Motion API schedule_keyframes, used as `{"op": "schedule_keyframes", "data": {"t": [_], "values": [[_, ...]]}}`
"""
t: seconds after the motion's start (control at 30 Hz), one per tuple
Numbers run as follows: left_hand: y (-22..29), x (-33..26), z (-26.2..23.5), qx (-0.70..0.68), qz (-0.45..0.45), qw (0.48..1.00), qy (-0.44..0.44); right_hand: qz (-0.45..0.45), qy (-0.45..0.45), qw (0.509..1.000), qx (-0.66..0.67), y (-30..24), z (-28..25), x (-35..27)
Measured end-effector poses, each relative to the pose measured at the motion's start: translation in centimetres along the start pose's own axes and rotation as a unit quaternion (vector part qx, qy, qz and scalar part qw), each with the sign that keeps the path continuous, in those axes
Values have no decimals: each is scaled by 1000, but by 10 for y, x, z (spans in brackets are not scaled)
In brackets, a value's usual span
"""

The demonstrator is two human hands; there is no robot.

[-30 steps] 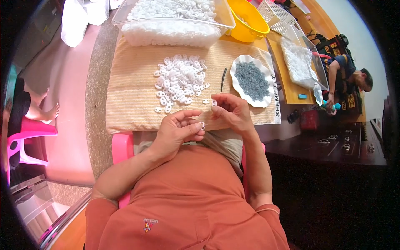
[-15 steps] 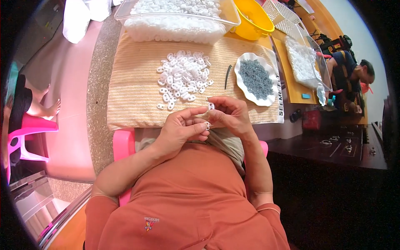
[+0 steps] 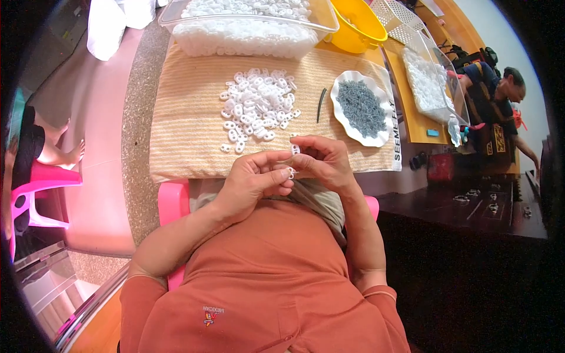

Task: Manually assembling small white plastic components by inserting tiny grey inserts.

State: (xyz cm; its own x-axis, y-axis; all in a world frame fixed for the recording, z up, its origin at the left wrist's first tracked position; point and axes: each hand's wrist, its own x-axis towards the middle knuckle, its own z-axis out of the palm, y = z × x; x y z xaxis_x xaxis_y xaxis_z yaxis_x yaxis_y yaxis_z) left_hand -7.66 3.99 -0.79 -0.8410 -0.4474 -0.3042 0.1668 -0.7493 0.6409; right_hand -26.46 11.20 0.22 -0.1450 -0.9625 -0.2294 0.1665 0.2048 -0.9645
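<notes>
My hands meet just in front of the towel-covered table's near edge. My left hand (image 3: 259,176) pinches a small white plastic piece (image 3: 291,172) with a hole, between thumb and fingers. Close by, my right hand (image 3: 325,160) holds another white oval two-holed piece (image 3: 295,149) at its fingertips, and its thumb reaches to the piece in the left hand. Fingers partly cover both pieces. Beyond my hands lies a loose pile of white two-holed pieces (image 3: 259,103). To the right, a scalloped white plate (image 3: 375,141) bears many small grey pieces (image 3: 360,109), too small to make out.
A thin dark stick (image 3: 321,106) lies between pile and plate on the striped towel (image 3: 188,112). Behind stand a clear bin (image 3: 247,41) of white pieces and a yellow basin (image 3: 356,41). At the right are another clear bin (image 3: 426,82) and a person (image 3: 494,94).
My hands stay together, with only small shifts of the fingers and the white pieces. The person at the right has stretched an arm out toward the dark surface.
</notes>
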Motion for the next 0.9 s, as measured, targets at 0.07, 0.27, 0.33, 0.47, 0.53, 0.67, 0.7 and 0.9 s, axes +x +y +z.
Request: {"op": "schedule_keyframes", "data": {"t": [0.07, 0.27, 0.33, 0.47, 0.53, 0.67, 0.7, 0.9], "values": [[-2, 0, -2, -5, -3, 1000, 2, -9, -5, 1000, -18, 0, -1, 0], [0, 1, -3, -8, -2, 1000, 3, -6, -20, 1000, 0, 5, -6, 2], [0, 1, -3, -18, 5, 1000, 18, -9, -36, 999, -16, 6, -9, 2], [0, 2, -5, -27, 22, 999, 26, -7, -43, 999, 14, 4, -10, 0], [2, 1, -3, -33, 19, 999, 36, -33, -56, 998, -27, 7, -13, 1], [1, 1, -6, -36, 27, 998, 44, -39, -50, 997, -52, 13, -14, 2], [1, 1, -6, -35, 26, 998, 49, -36, -49, 998, -31, 11, -12, 1], [1, 1, -6, -37, 27, 997, 56, -48, -70, 996, -19, 11, -14, 0]]}}
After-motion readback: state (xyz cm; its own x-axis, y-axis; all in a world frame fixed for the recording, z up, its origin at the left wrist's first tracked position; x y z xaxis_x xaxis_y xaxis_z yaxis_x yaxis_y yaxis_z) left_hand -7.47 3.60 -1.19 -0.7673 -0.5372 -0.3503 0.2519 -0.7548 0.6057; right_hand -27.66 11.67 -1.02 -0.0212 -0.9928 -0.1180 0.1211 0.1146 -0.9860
